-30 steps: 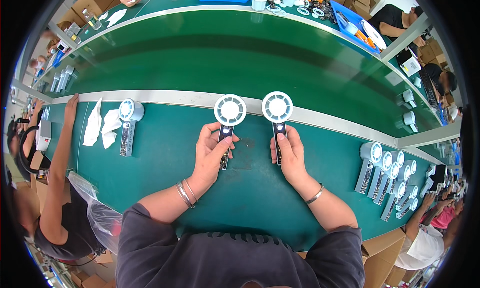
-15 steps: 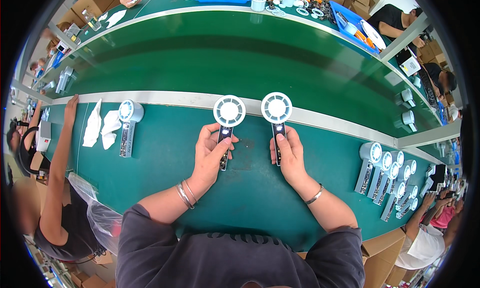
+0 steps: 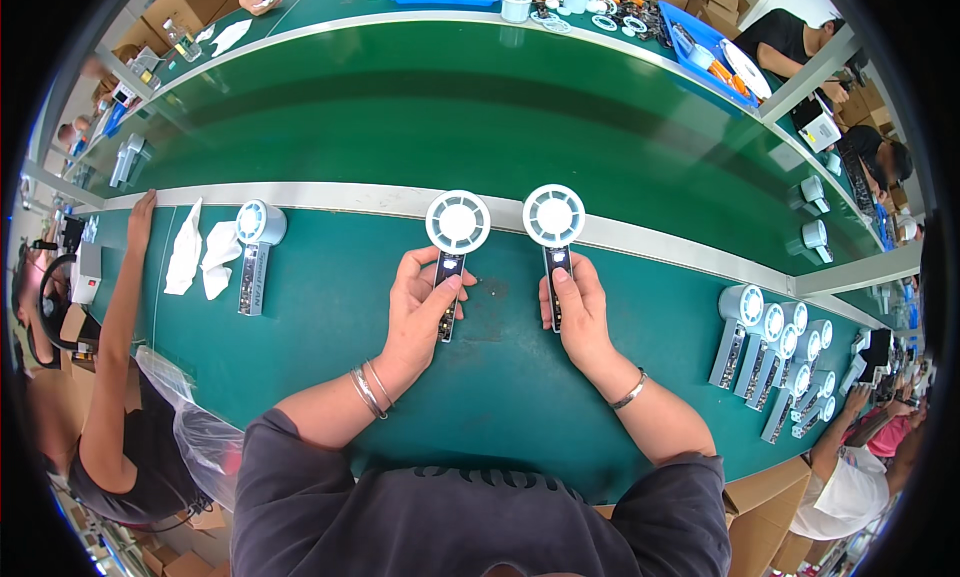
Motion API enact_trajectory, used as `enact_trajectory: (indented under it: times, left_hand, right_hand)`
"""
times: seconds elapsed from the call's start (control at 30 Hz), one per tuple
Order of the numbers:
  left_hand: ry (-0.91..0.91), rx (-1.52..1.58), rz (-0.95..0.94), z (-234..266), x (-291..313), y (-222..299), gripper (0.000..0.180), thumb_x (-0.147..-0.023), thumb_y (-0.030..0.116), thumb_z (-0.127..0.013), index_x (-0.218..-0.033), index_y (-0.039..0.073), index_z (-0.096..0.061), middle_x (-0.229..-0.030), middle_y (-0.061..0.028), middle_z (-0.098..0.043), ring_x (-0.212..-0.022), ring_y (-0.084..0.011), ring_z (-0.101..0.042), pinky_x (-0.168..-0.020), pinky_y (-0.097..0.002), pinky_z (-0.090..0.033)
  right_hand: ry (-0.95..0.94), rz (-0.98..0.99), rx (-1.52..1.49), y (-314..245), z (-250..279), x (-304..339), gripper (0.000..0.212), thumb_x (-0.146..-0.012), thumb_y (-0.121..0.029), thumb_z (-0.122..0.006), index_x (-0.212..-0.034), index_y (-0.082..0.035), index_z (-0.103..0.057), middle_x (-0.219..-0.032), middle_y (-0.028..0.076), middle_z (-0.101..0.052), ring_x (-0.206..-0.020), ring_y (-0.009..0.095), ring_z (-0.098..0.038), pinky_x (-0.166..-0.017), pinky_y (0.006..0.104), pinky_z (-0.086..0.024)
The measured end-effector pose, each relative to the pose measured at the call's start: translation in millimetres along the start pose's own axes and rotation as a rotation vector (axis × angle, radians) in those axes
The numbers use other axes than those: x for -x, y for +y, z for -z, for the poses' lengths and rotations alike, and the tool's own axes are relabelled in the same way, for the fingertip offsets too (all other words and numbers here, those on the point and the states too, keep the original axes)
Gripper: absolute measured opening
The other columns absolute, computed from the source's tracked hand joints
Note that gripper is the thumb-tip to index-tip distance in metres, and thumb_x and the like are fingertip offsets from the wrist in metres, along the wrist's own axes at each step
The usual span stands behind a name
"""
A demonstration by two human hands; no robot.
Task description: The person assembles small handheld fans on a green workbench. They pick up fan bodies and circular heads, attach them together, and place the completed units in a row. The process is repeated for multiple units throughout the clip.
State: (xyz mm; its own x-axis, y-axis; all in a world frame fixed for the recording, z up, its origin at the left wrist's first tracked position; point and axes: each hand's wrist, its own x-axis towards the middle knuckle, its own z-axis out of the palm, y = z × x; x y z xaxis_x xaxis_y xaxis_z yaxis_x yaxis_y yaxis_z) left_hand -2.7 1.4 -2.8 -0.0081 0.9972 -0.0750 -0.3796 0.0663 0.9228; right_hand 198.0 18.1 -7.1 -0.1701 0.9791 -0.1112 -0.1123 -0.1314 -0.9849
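Two small handheld fans are observed in front of the wearer, one in each hand, above or on the green surface; whether the lower ends of the handles are rested on it cannot be told.

Left hand: closed around the handle of the left-held fan, thumb laid along the dark front face, fingers curled behind. Right hand: the right-held fan is gripped likewise, thumb on the front.

Axes: both handles are pointed away from the body, round heads outermost and clear of the fingers. The left-held fan is canted slightly, its head leaned to the right; the right-held fan is set almost straight. The two are kept apart, roughly parallel, with a bare gap between. In view, both heads are overlapped with the pale rail; contact cannot be judged.

Surroundings: a lone fan is placed well to the left, handle toward the body, nearer the left hand; two white cloths are laid beyond it. A cluster of similar fans is grouped well to the right, nearer the right hand, handles slanted toward the lower left.
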Motion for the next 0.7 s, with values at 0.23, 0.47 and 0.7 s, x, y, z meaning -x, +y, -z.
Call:
enact_trajectory:
  times: [0.23,0.47,0.7]
  left_hand:
    - [0.0,-0.026,-0.011,-1.4,-0.9,-2.2,0.035,-0.084,0.006,-0.058,-0.114,0.003,-0.041,-0.092,-0.0123,-0.059,-0.074,-0.011,-0.055,-0.059,-0.0229,-0.046]
    - [-0.035,-0.278,-0.072,3.3,1.6,-6.0,0.045,-0.079,-0.001,-0.065,-0.117,0.003,-0.042,-0.098,-0.0086,-0.061,-0.082,-0.0097,-0.058,-0.06,-0.0218,-0.048]
    - [-0.074,-0.252,-0.147,-0.3,20.4,18.5,0.047,-0.08,0.0,-0.064,-0.119,0.0,-0.04,-0.109,-0.011,-0.057,-0.101,-0.0141,-0.056,-0.088,-0.03,-0.045]
  right_hand:
    - [0.011,-0.013,-0.026,-0.1,1.1,-0.1,0.029,-0.095,-0.024,-0.045,-0.113,-0.001,-0.041,-0.076,0.003,-0.049,-0.055,0.007,-0.045,-0.047,0.0207,-0.039]
    - [0.119,0.043,0.092,-0.4,-9.7,-0.7,0.037,-0.082,-0.01,-0.064,-0.111,0.0,-0.044,-0.074,0.002,-0.052,-0.051,0.006,-0.047,-0.042,0.0203,-0.038]
    - [0.154,0.209,0.054,-8.8,-9.4,11.5,0.027,-0.087,-0.012,-0.056,-0.107,-0.001,-0.042,-0.072,0.004,-0.05,-0.051,0.009,-0.046,-0.043,0.0218,-0.041]
